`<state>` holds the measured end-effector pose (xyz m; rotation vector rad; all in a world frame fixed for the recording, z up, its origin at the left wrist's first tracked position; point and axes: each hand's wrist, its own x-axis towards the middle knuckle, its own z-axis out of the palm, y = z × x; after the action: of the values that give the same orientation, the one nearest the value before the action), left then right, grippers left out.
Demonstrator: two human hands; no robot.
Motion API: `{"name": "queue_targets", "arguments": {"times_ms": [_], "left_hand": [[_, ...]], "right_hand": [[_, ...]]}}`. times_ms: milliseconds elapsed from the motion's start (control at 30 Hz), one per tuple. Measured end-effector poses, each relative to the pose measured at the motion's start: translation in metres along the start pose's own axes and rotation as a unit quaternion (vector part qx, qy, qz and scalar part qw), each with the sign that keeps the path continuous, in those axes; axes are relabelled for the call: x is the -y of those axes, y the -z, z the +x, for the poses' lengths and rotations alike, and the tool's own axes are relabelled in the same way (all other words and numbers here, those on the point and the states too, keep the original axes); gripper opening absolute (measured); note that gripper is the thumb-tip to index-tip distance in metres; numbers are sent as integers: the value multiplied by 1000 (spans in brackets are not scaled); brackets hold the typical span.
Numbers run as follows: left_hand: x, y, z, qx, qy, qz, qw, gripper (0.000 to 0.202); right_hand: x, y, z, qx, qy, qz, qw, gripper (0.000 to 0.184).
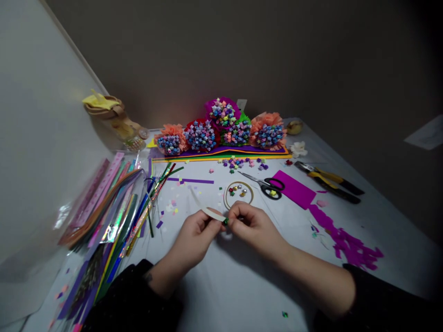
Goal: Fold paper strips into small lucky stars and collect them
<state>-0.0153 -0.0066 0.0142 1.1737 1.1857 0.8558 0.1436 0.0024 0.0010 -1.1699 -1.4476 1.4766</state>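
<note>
Between my two hands is a narrow paper strip point(213, 214), pale on the side facing me, with a small shiny green folded end. My left hand point(198, 233) pinches the strip between thumb and forefinger, and its pale tail sticks up to the left. Pressed to the green end are the closed fingertips of my right hand point(249, 224). Just beyond my hands lies a round ring point(226, 199) with several small shiny folded stars point(243, 191) inside it. Black-handled scissors point(272, 188) rest to its right.
Bouquets of folded stars point(200, 136) line the back. Pliers point(328, 180) lie at the right, near a magenta paper sheet point(294, 188) and crumpled magenta strips point(353, 246). Bundled coloured strips point(117, 221) cover the left side. Loose stars point(238, 162) and paper scraps are scattered about.
</note>
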Motion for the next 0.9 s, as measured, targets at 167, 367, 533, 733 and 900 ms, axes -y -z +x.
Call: {"name": "queue_targets", "arguments": {"times_ms": [167, 367, 533, 733, 900], "left_hand": [[-4, 2, 1, 15, 37, -19, 999, 15], [0, 5, 3, 24, 22, 39, 999, 22], [1, 4, 5, 51, 14, 65, 996, 22], [3, 4, 2, -14, -32, 178, 983, 16], [9, 5, 0, -66, -83, 255, 961, 16]], "right_hand": [[2, 1, 0, 19, -2, -15, 1000, 5], [1, 0, 1, 27, 6, -43, 999, 4], [0, 0, 1, 29, 25, -75, 996, 6], [-2, 0, 3, 54, -14, -24, 998, 13], [-6, -2, 4, 72, -47, 20, 996, 19]]}}
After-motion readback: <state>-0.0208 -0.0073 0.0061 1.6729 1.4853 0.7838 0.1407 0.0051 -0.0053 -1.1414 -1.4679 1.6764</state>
